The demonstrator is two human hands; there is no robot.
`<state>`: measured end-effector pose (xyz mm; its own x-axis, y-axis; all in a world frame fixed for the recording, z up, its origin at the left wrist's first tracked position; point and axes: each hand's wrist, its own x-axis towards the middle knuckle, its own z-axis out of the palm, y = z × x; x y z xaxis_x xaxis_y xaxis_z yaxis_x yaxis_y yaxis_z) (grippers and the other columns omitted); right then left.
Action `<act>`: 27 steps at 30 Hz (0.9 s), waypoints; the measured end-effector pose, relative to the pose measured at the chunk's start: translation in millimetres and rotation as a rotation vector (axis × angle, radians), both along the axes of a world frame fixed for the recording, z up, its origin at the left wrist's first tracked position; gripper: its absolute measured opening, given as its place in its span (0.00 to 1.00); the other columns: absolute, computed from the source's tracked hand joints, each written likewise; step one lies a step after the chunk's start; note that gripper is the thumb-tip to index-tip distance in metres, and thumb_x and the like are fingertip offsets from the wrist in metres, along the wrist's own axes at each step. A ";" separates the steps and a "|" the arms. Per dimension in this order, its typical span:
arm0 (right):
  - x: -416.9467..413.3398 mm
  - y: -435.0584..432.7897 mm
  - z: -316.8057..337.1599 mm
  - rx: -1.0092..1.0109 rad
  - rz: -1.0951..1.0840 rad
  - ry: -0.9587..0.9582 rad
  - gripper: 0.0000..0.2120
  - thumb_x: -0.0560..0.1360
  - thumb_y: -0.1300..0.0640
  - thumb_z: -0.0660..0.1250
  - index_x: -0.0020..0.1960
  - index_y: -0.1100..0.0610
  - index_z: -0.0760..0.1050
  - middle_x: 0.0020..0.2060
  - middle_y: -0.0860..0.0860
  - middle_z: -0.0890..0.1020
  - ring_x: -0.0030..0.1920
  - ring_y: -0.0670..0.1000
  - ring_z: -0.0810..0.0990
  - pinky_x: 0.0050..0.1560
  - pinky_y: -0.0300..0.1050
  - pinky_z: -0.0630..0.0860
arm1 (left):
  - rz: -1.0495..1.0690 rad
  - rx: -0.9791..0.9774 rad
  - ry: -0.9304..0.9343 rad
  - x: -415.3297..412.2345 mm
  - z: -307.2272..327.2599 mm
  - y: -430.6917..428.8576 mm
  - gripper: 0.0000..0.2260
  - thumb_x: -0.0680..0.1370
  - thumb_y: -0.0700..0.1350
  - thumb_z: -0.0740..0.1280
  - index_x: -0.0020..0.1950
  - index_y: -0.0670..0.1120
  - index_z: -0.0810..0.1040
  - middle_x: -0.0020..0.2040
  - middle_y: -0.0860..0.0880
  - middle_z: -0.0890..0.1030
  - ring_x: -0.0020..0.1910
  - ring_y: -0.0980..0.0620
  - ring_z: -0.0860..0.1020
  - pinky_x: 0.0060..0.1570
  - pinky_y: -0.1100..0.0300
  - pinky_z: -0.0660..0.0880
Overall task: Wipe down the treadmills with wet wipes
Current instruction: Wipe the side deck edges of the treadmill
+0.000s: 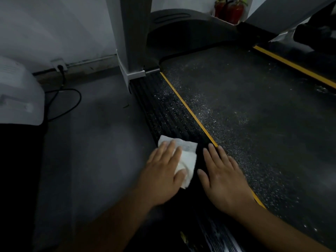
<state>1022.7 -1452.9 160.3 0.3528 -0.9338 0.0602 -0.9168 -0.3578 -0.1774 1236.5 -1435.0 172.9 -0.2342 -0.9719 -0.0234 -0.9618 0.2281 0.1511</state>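
Wipe (189, 157), white and creased, lies flat on the treadmill's ribbed black side rail (163, 110). It sits under the fingers (170, 151) of the left hand (163, 175), which press down on it straight and close together, with the thumb laid across its near part. Its far edge and one corner show past the fingertips. Just beside that thumb, apart from the wipe, the right hand (223, 177) rests palm down on the same rail, its fingers straight and nearly touching one another and its thumb spread out toward the wipe. Its fingertips reach the yellow stripe (187, 108) that runs away from them along the rail's inner edge. On the little-finger side of the right hand lies the speckled dark belt (245, 106), with a second yellow stripe (291, 64) on its far side. Well beyond both sets of fingertips stands a pale upright post (127, 33) beside the grey motor hood (181, 20). Outside the left hand's little finger is grey floor (100, 133), where a black cable (72, 102) loops up to a wall socket (59, 65).
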 end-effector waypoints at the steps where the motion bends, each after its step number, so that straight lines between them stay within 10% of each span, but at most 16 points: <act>1: -2.0 -0.4 0.6 0.014 0.037 0.030 0.35 0.81 0.36 0.41 0.81 0.55 0.57 0.81 0.53 0.54 0.81 0.54 0.49 0.77 0.54 0.53 | 0.048 0.010 -0.010 7.5 2.8 -9.0 0.37 0.78 0.63 0.42 0.82 0.45 0.58 0.83 0.45 0.52 0.82 0.43 0.50 0.78 0.50 0.46; 6: -5.7 2.0 7.6 0.076 0.082 0.069 0.37 0.80 0.33 0.38 0.82 0.52 0.51 0.81 0.52 0.48 0.81 0.54 0.42 0.78 0.51 0.44 | 0.221 0.042 -0.017 -10.7 6.7 -46.5 0.34 0.79 0.62 0.44 0.83 0.48 0.50 0.84 0.45 0.44 0.82 0.45 0.41 0.78 0.50 0.41; 10: -6.2 1.4 10.9 0.120 0.083 0.060 0.39 0.77 0.31 0.33 0.82 0.49 0.41 0.80 0.48 0.38 0.80 0.51 0.32 0.78 0.49 0.37 | -0.058 -0.010 -0.012 -5.2 0.2 -5.9 0.34 0.79 0.62 0.44 0.82 0.47 0.57 0.83 0.45 0.52 0.82 0.45 0.48 0.78 0.51 0.43; 18: -3.6 2.1 14.5 0.103 0.055 0.013 0.38 0.78 0.32 0.38 0.83 0.49 0.50 0.81 0.49 0.45 0.81 0.52 0.38 0.78 0.49 0.40 | 0.182 0.041 -0.052 -19.3 8.0 -62.1 0.38 0.76 0.64 0.41 0.83 0.48 0.50 0.84 0.44 0.45 0.82 0.45 0.42 0.78 0.50 0.41; 24: -3.9 3.8 16.6 0.126 0.050 0.004 0.40 0.75 0.31 0.34 0.83 0.47 0.43 0.81 0.47 0.39 0.79 0.49 0.32 0.77 0.47 0.34 | -0.058 -0.056 -0.027 10.9 -4.3 -10.1 0.33 0.81 0.61 0.50 0.79 0.43 0.65 0.81 0.41 0.59 0.80 0.40 0.57 0.77 0.45 0.60; 27: -2.7 4.6 19.6 0.126 0.043 0.001 0.39 0.75 0.31 0.34 0.82 0.47 0.42 0.81 0.46 0.38 0.79 0.49 0.31 0.77 0.46 0.34 | 0.173 0.051 -0.019 4.1 5.6 -52.5 0.37 0.78 0.64 0.43 0.83 0.46 0.52 0.83 0.43 0.47 0.82 0.44 0.45 0.79 0.48 0.47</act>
<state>1020.0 -1448.3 179.9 0.3929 -0.9178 -0.0571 -0.9012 -0.3720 -0.2226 1240.6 -1487.5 178.4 -0.0625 -0.9951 -0.0763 -0.9889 0.0515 0.1395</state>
